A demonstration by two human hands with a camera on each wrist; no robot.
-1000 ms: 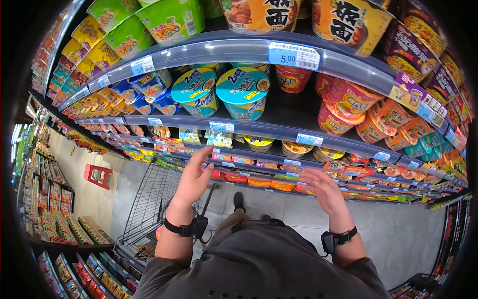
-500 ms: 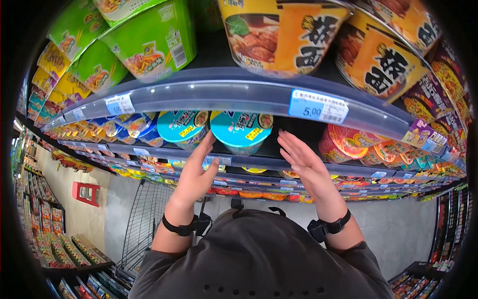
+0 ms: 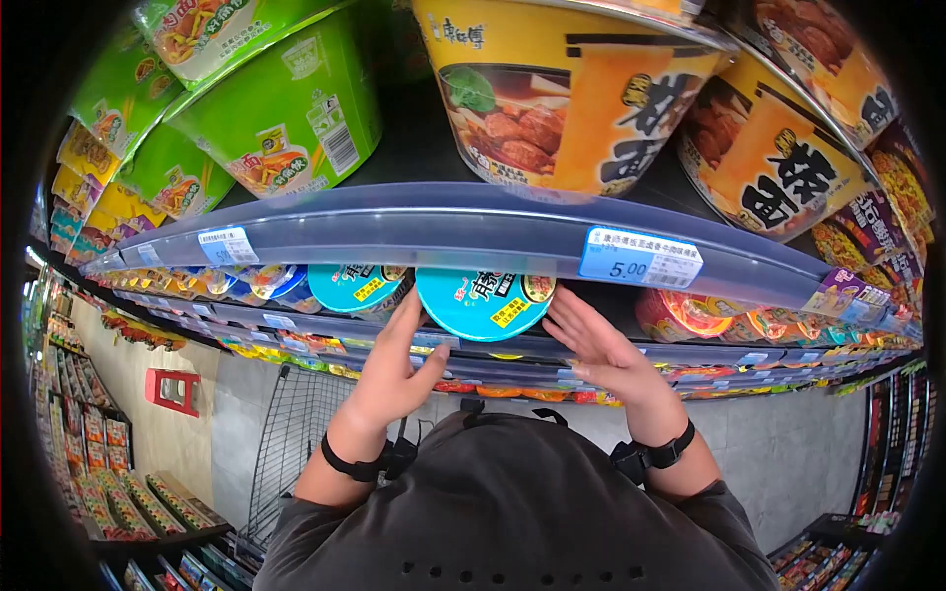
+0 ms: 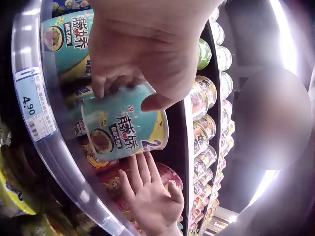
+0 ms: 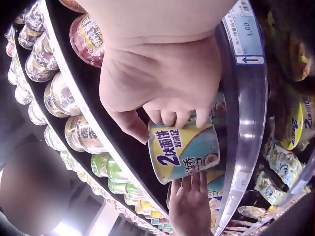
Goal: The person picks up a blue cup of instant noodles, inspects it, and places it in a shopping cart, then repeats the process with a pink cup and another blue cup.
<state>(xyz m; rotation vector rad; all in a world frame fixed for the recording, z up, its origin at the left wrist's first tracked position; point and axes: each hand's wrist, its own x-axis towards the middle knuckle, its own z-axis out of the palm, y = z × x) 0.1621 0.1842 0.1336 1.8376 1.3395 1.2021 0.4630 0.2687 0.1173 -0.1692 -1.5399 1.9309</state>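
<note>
A teal noodle cup (image 3: 485, 307) stands at the front of the shelf below the price rail, its lid tilted towards the head camera. My left hand (image 3: 392, 372) lies along its left side, fingers fairly straight and thumb apart. On the opposite side my right hand (image 3: 616, 362) touches it with extended fingertips. The left wrist view has the cup (image 4: 123, 123) between the left hand (image 4: 147, 54) and the flat right hand (image 4: 153, 204). In the right wrist view, the fingers of both hands meet the cup (image 5: 184, 152); its base is hidden from the head camera.
Another teal cup (image 3: 357, 286) is just left of it, with red cups (image 3: 680, 313) further right. The upper shelf's rail (image 3: 414, 231) overhangs the hands, below large green (image 3: 286, 108) and orange tubs (image 3: 562, 98). A cart (image 3: 296, 424) stands at lower left.
Both hands have moved forward and closed in on the teal cup from its two sides. The cup appears nearer the shelf's front, and the upper shelf looms larger as the head view has shifted.
</note>
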